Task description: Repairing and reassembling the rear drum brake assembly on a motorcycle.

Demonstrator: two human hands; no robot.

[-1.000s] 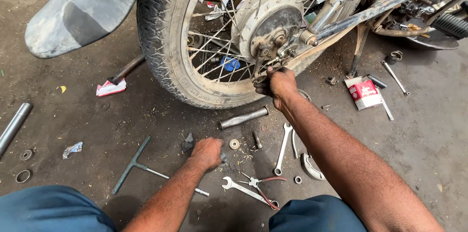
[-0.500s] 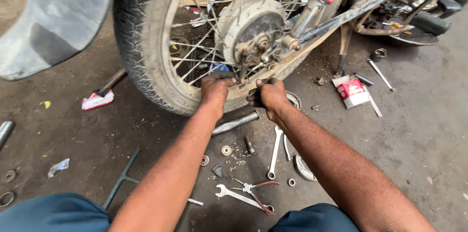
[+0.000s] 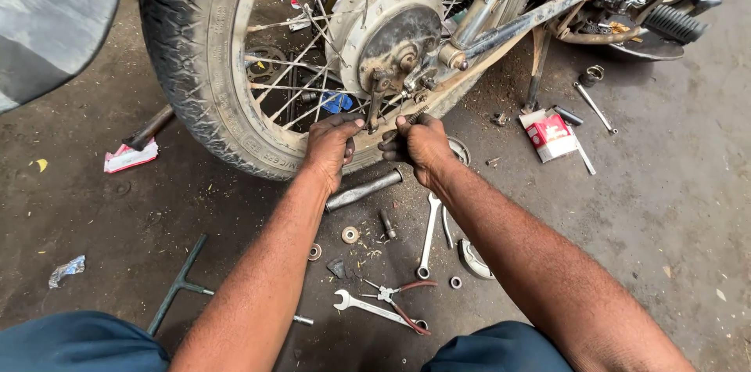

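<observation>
**Head view: both hands at the brake lever under the rear hub**

The head view took in the motorcycle's rear wheel across the upper left and centre of the frame, its drum hub at top centre and the swingarm running off to the upper right. Just below the hub, the left hand was closed around the foot of the small brake lever, and the right hand was clenched on the threaded, sprung rod end beside it; what lay inside that fist I could not tell. Lower in the frame the dirty floor held a steel axle rod, a T-handle wrench, a ring spanner, an open spanner, pliers and a washer.

From where I stood, the likeliest trouble was a slip: greasy fingers losing the sprung rod could let it snap back against the knuckles or spokes, and any small nut dropped there would vanish among the scattered bits.
</observation>
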